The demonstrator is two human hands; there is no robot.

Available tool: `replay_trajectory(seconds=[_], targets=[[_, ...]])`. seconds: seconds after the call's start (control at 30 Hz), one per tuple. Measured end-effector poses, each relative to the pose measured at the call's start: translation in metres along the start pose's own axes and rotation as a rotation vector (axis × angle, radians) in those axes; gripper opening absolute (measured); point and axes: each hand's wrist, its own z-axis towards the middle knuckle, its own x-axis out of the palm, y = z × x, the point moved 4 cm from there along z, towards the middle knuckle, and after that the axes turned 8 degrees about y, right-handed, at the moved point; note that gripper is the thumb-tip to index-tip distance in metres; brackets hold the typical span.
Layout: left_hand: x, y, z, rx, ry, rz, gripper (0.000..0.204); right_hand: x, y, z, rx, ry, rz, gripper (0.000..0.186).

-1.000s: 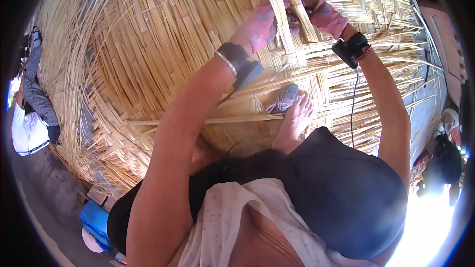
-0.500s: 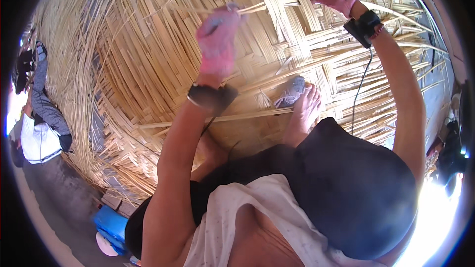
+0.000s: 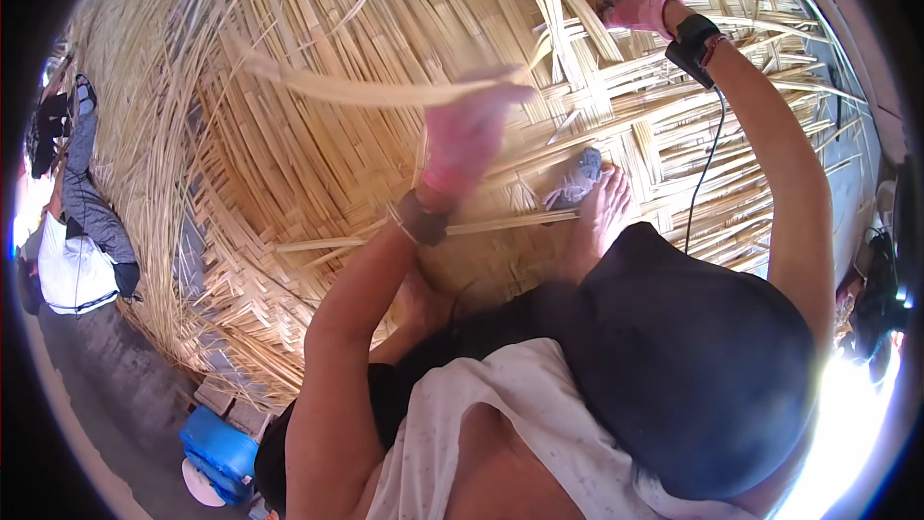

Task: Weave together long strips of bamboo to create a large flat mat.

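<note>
My left hand (image 3: 469, 135), in a pink glove and smeared by motion, is closed on a pale bamboo strip (image 3: 337, 89) that curves away to the left above the woven bamboo mat (image 3: 318, 154). Farther right, my right hand (image 3: 635, 6), also gloved in pink, has its fingers curled down at the weave beside some upright bamboo strips (image 3: 575, 48). What those fingers grip is hidden. Long loose strips lie across the mat between my hands and my body.
My bare foot (image 3: 602, 207) rests on the mat, next to a grey lump of cloth or shoe (image 3: 575, 178). Another person's leg (image 3: 91, 188) and a white bag-like thing (image 3: 75, 270) are at the far left. A blue container (image 3: 219, 448) stands at lower left. Loose strip ends stick out around the mat.
My left hand has moved right and nearer to me, and the strip now swings out to its left. My right hand has dropped slightly toward me, its fingers still curled.
</note>
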Motion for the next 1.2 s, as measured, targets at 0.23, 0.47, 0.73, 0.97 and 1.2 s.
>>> replay_trajectory(seconds=[0.23,0.47,0.73,0.97,1.2], targets=[[-0.010,0.048,-0.016,-0.661,-0.473,-0.829,0.024,-0.001,-0.024,-0.021,0.152,0.094,0.093,0.016],[0.004,0.011,0.045,-0.002,0.033,0.164,0.028,0.009,-0.012,-0.027,0.030,-0.092,-0.077,0.023],[0.018,0.058,0.053,-0.399,0.460,0.534,0.027,0.010,-0.031,-0.052,0.106,-0.061,0.233,0.018],[-0.033,0.077,0.023,-0.559,0.748,0.628,0.031,0.026,-0.039,-0.044,0.047,0.013,0.361,0.015],[0.015,0.060,0.023,-0.361,0.464,0.512,0.028,0.021,-0.025,-0.048,-0.093,-0.259,-0.247,0.023]])
